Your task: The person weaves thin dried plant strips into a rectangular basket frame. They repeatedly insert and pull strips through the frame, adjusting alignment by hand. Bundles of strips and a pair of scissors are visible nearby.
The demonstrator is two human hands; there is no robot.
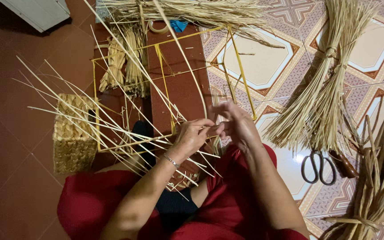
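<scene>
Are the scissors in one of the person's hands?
No, the scissors lie on the tiled floor, apart from both hands, which work straw strands at the yellow frame.

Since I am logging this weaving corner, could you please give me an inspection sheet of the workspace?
Surface: patterned tile floor on the right, plain red-brown floor on the left.
Job's things: yellow wire frame with pale straw strands fanning out from it; woven basket beside it.
Clutter: straw bundles, dried leaf bundle, scissors, tape roll.
Grippers: left hand and right hand meet at the frame's near edge, fingers pinching strands.
Cables: nothing seen.
Surroundings: white panel at the top left.
</scene>
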